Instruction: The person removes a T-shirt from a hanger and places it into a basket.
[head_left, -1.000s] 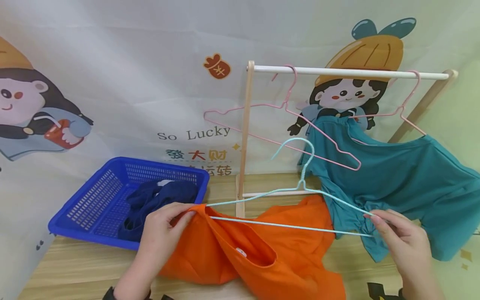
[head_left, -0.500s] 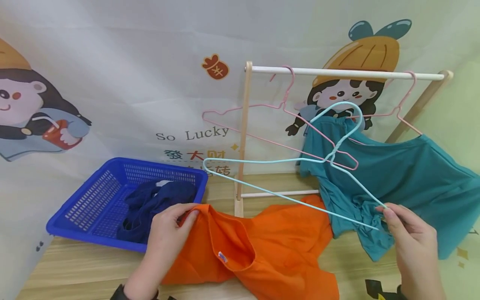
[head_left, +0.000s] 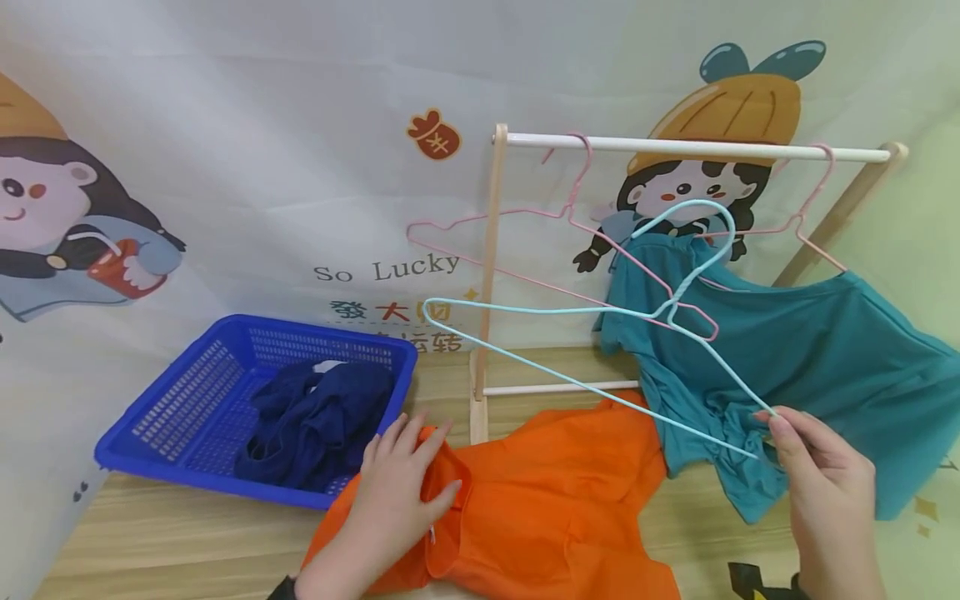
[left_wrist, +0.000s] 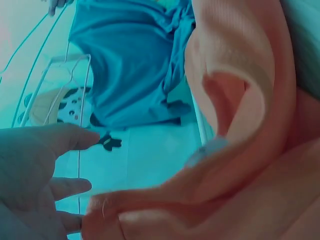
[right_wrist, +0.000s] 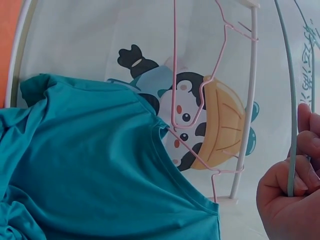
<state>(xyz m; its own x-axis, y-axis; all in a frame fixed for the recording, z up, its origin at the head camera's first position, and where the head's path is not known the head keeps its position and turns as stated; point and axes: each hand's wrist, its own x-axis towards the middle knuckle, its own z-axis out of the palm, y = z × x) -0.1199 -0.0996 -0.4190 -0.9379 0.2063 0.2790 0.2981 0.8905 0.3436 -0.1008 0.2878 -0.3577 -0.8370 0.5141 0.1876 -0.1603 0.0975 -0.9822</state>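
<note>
An orange shirt [head_left: 555,517] lies on the table, its neckline facing up and to the left. Over the neckline's left part rests my left hand [head_left: 397,483], fingers spread; in the left wrist view the fingertips [left_wrist: 82,185] are right at the collar edge. My right hand [head_left: 825,475] pinches one end of a light blue clothes hanger [head_left: 551,311], which is held up in the air, hook upward, its free end pointing left above the shirt. Thumb and curled fingers around the hanger's wire [right_wrist: 291,100] also show in the right wrist view.
A small rack with a white rail [head_left: 637,144] stands behind. On it hang a bare pink hanger [head_left: 517,211] and another carrying a teal shirt [head_left: 757,342]. To the left, a blue basket [head_left: 165,392] holds dark blue clothing [head_left: 322,425].
The blue hanger's left end has come out of the orange collar, and the hanger has risen and tilted. My left hand has let go of the collar edge and spread over the neckline.
</note>
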